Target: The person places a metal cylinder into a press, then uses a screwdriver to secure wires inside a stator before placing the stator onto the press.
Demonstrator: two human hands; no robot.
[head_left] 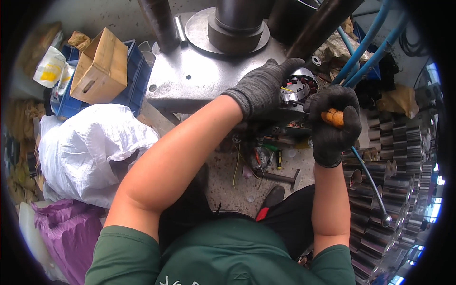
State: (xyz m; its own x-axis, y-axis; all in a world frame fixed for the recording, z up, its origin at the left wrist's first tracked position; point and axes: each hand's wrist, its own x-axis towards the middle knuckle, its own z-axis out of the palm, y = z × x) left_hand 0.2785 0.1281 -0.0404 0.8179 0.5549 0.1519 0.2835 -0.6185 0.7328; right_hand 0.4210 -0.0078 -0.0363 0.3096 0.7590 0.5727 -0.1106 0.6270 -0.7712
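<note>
My left hand, in a dark knitted glove, is closed against the side of a round motor stator, its fingers along the top of the silvery housing. Reddish-brown windings and a short yellow wire show inside the stator. My right hand, gloved the same way, is wrapped round the orange handle of what looks like a screwdriver. A thin dark shaft points from this hand toward the stator's lower edge; its tip is too small to make out. The stator is at the right front of a metal press table.
Behind stand a thick press ram and slanted steel columns. Shiny metal sleeves are stacked at right, beside a ball-ended lever. Left are a cardboard box, blue crate and white sack. Tools and wires litter the floor.
</note>
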